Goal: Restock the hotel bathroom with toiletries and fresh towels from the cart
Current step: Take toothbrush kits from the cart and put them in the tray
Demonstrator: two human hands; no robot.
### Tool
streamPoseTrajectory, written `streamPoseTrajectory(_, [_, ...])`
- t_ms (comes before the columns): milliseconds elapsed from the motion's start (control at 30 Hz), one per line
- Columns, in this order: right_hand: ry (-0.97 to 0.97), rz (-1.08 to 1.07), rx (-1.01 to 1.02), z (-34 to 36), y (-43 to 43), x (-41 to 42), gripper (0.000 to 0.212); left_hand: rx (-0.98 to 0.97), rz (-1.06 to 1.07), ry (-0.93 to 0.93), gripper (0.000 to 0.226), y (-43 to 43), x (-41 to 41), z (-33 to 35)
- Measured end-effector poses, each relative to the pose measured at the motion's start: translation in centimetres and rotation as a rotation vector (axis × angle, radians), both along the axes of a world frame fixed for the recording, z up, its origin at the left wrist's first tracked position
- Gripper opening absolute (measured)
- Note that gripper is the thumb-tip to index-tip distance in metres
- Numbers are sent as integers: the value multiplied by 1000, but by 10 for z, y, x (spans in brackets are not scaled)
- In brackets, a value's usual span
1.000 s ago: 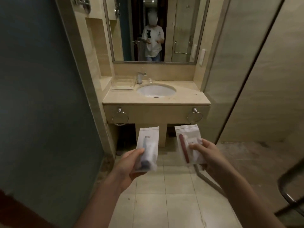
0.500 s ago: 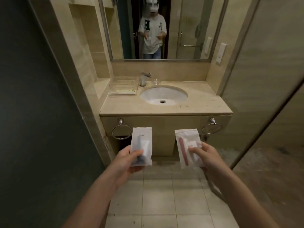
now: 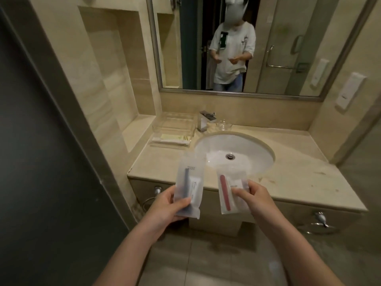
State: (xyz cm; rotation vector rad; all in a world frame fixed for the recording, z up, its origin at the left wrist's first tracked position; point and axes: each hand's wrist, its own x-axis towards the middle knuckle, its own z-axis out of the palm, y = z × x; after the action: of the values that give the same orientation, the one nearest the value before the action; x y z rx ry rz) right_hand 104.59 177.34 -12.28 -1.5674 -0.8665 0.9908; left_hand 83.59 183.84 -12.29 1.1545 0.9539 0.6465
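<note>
Over the front edge of the vanity counter, 2 sealed packets are being held upright, side by side, not touching. Left hand is pinching the dark-brush packet low down, thumb lying across its front. Right hand is pinching the red-brush packet by its right edge. Both packets are hanging clear of the counter, just in front of the sink. Clear tray is sitting back left, beside the faucet

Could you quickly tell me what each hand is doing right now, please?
Left hand: holding the blue toiletry packet.
Right hand: holding the red toiletry packet.
</note>
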Motion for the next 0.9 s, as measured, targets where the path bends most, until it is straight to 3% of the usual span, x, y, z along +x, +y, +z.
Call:
streamPoseTrajectory(300, [-43,20,-10,-10,118,42,9,-20,96,36,24,121,29,-16])
streamPoseTrajectory(500, [54,-23,-30,-22,218,51,12,-72,107,55,23,237,37,-44])
streamPoseTrajectory(767, [70,-110,-55,-31,353,51,11,-103,153,276,30,397,42,-83])
streamPoseTrajectory(900, [87,-132,-103,-44,399,52,11,-126,217,363,12,442,47,-95])
